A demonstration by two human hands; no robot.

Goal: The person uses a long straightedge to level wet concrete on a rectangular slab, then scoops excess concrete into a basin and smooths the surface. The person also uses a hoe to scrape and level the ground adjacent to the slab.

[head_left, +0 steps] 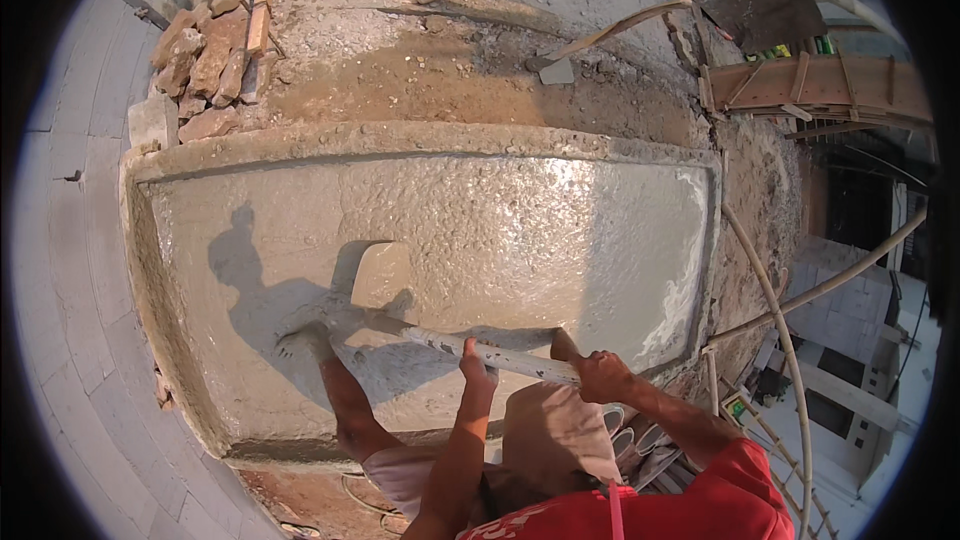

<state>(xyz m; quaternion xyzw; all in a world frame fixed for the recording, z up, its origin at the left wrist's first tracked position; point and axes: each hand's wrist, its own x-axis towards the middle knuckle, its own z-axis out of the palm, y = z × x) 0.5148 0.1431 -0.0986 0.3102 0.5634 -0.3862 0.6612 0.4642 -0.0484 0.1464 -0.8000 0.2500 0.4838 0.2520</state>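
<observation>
Wet mix (480, 240) fills a low-walled basin (420, 138), where the shovel (430, 339) lies with its blade (383, 275) near the person's foot (306, 340). Left hand (478, 368) and right hand (604, 378) both grasp the handle (525, 364), apart from each other. That foot could slide in the slick mix, or be nicked if the blade swung toward it.

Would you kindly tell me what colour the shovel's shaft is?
The shaft is white with dark patches; see the head view.

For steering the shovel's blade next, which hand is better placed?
Probably the left hand: it grips the shovel's shaft nearer the blade, while the right hand holds the opposite end.
</observation>
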